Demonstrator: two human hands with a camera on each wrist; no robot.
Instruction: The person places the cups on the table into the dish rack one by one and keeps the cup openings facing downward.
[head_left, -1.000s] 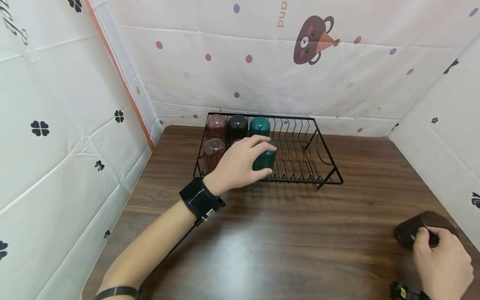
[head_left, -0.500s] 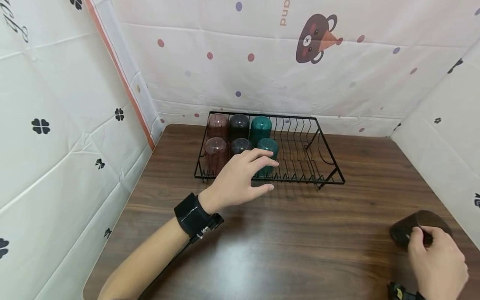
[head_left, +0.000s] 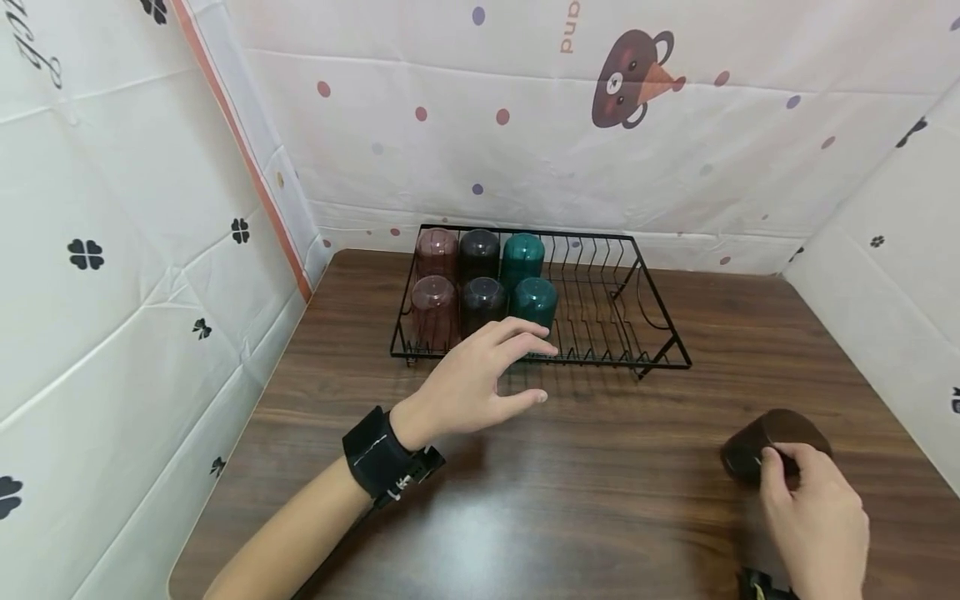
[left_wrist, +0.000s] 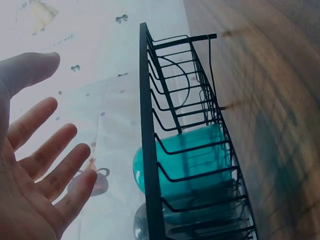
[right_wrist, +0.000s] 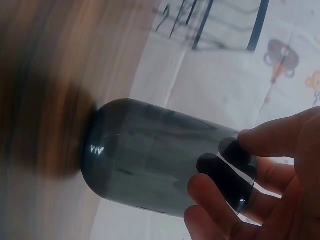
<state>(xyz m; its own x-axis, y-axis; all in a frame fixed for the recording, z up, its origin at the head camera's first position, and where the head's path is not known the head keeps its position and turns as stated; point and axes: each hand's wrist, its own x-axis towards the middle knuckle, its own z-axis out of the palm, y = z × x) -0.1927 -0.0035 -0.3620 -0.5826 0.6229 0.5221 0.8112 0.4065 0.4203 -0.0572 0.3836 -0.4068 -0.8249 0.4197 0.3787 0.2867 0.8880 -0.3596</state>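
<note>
Now my left hand (head_left: pixel 468 379) has let go of the green cup (head_left: pixel 533 303) and hangs open near the rack (head_left: pixel 660 333). My right hand (head_left: pixel 813 508) fingers (right_wrist: pixel 220 192) pinch the dark cup (head_left: pixel 765 442) by its rim only, so it could slip onto the table (head_left: pixel 600 483).

Wooden table (head_left: pixel 600 467) under black wire rack (head_left: pixel 652 333)

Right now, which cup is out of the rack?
The dark smoky cup held by the right hand over the table's near right side. The six other cups stand upside down in the black wire rack; the left hand holds nothing.
</note>
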